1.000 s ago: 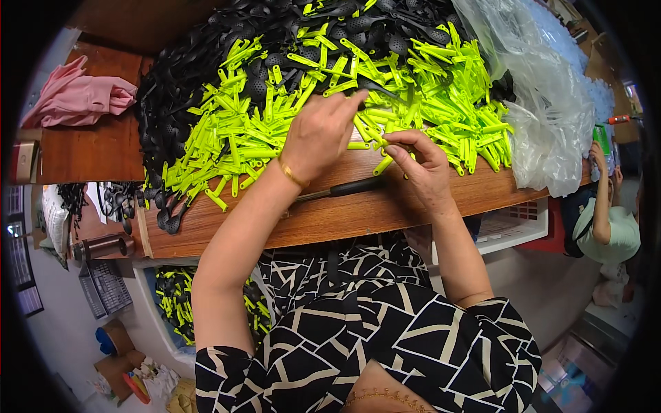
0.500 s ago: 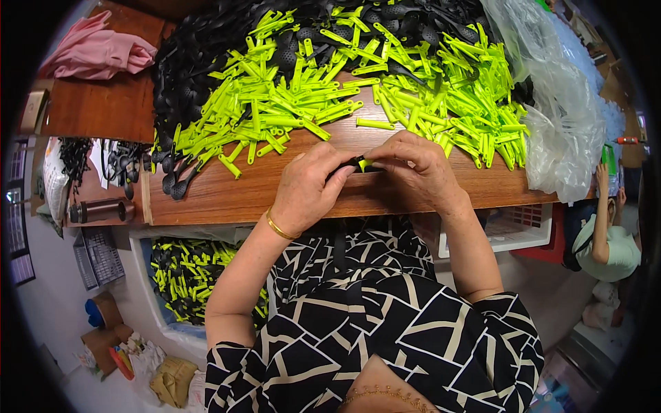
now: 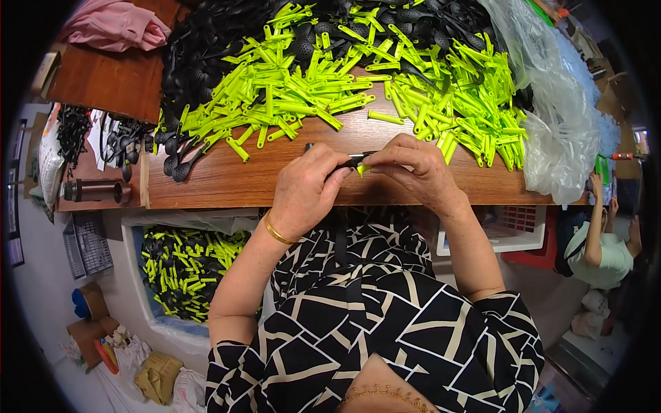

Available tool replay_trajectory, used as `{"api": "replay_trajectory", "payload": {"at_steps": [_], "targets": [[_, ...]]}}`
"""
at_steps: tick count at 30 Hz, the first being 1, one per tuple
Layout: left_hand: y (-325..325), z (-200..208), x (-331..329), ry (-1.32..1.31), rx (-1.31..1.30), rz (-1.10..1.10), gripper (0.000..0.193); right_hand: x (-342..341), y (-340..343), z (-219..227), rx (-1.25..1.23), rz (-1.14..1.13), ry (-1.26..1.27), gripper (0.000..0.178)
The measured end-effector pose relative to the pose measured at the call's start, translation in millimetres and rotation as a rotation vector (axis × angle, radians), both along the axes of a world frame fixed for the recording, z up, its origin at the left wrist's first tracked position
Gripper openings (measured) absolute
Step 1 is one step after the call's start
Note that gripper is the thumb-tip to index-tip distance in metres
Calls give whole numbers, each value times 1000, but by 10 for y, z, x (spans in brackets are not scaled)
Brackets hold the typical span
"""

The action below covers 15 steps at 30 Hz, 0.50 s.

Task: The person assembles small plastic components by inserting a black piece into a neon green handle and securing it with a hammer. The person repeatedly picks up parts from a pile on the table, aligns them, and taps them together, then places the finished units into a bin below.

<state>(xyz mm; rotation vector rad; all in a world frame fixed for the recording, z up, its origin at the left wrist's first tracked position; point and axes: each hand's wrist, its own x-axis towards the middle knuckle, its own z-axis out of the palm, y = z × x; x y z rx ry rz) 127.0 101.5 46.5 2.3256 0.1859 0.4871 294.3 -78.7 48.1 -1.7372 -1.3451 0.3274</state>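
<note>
Over the near edge of the table both my hands meet, fingers pinched. My left hand (image 3: 306, 182) is closed round a thin black utensil (image 3: 355, 159); its dark stem shows between the hands, and a dark end pokes out beyond my left knuckles. My right hand (image 3: 421, 171) pinches at the stem's end, on a lime-green handle (image 3: 363, 170) mostly covered by fingers. Whether the stem is inside the handle I cannot tell. Just beyond lie heaps of loose lime-green handles (image 3: 296, 96), and behind them black perforated spoons (image 3: 303, 48).
A clear plastic bag (image 3: 558, 117) drapes over the table's right end. Below at left, a lined bin (image 3: 131, 268) holds black and green pieces; a white basket (image 3: 496, 244) stands below right. Pink cloth (image 3: 113, 26) lies at far left, a flask (image 3: 96, 191) nearer. Another person (image 3: 602, 251) works at right.
The view has shifted slightly, so the table edge sits higher. Between my hands, more of the black stem shows, and the green handle now tilts downward.
</note>
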Motion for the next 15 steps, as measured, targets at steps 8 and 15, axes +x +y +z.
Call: {"api": "replay_trajectory", "payload": {"at_steps": [8, 15], "targets": [[-43, 68, -114, 21, 71, -43, 19, -16, 6, 61, -14, 56, -92, 25], [-203, -72, -465, 104, -4, -6, 24, -235, -11, -134, -18, 117, -407, 26]]}}
